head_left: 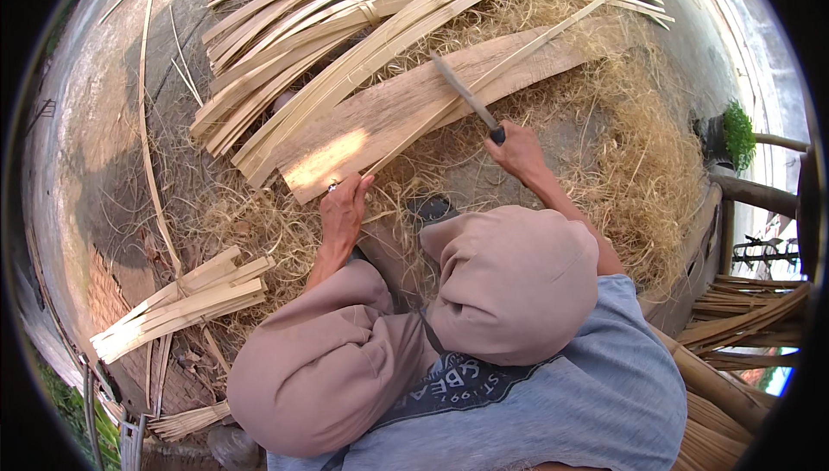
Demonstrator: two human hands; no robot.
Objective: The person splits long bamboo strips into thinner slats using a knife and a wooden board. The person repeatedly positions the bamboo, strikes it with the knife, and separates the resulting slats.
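Observation:
My left hand (344,212) pinches the near end of a long, thin bamboo strip (528,53). From there the strip slants away to the far right, over a wide wooden plank (380,113). My right hand (520,153) is wrapped round the dark handle of a knife (465,91). Its grey blade points up and to the left and crosses the strip, roughly midway along it. Whether the edge bites into the strip cannot be made out. The plank lies slanted on the ground in front of my knees.
Bundles of split bamboo strips (345,35) lie beyond the plank. A smaller tied bundle (186,303) rests at the left. Curly shavings (643,169) cover the ground, thickest at the right. Bamboo poles (753,195) and more bundled strips (747,316) are at the right edge.

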